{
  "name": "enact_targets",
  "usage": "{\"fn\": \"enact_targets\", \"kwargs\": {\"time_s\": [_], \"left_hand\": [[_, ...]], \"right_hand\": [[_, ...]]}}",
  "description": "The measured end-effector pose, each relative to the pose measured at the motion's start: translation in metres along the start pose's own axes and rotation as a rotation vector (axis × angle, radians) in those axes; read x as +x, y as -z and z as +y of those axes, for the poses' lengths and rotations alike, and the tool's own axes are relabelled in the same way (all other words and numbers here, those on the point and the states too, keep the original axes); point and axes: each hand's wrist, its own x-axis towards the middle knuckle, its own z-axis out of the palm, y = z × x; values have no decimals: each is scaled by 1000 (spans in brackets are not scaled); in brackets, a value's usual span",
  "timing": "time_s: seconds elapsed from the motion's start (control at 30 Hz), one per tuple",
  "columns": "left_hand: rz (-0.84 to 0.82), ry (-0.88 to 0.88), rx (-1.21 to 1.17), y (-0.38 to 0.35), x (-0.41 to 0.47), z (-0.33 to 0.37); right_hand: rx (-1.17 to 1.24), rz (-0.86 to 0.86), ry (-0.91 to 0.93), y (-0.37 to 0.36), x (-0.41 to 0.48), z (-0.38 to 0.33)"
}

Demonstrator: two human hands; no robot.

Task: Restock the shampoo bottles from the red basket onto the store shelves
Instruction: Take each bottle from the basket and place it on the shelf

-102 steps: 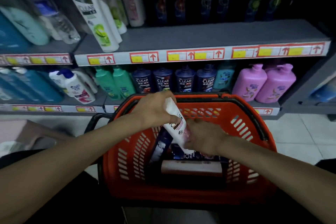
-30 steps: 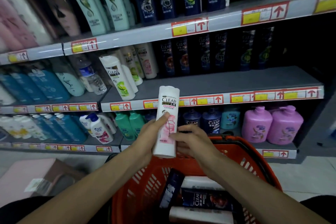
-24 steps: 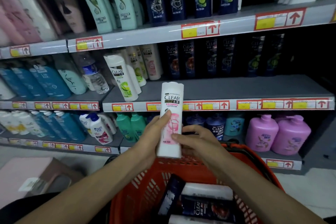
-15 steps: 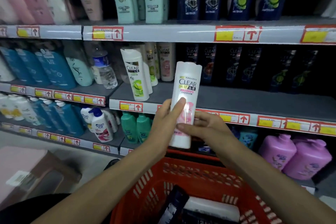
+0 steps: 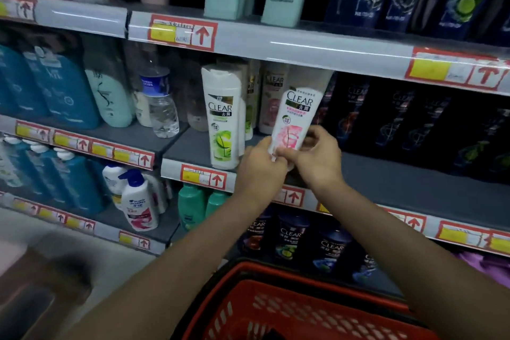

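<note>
A white CLEAR shampoo bottle with a pink flower label (image 5: 295, 116) is held at its lower end by both hands, tilted with its top toward the right. My left hand (image 5: 262, 165) grips its bottom left and my right hand (image 5: 314, 157) its bottom right. The bottle hovers over the grey middle shelf (image 5: 386, 182), just right of a white CLEAR bottle with a green label (image 5: 223, 119) and in front of a similar pink-label bottle (image 5: 271, 99). The red basket (image 5: 289, 309) sits below my arms; its contents are mostly out of view.
Dark blue CLEAR bottles (image 5: 400, 124) fill the back of the middle shelf to the right. A clear water bottle (image 5: 161, 105) and teal and blue bottles stand to the left. The upper shelf edge (image 5: 303, 47) hangs just above the held bottle.
Both hands have lifted the white bottle out of the basket and carried it up and forward to the middle shelf, where it now tilts rightward. The view has moved closer to the shelves.
</note>
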Motion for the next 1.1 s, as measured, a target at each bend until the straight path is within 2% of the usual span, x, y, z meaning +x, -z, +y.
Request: {"fn": "enact_targets", "kwargs": {"time_s": [0.13, 0.27, 0.6, 0.73, 0.9, 1.1], "left_hand": [[15, 40, -116, -3, 24, -6], [-5, 108, -102, -10, 47, -14], [-61, 99, -65, -20, 85, -38], [-113, 110, -23, -20, 87, -43], [-57, 98, -11, -12, 70, -35], [-60, -7, 200, -5, 19, -14]], "right_hand": [[-69, 46, 16, -27, 35, 11], [-165, 108, -21, -50, 65, 18], [-297, 65, 117, -70, 91, 27], [-357, 45, 90, -72, 85, 22], [-399, -45, -1, -52, 63, 15], [-628, -227, 98, 26, 11, 10]]}}
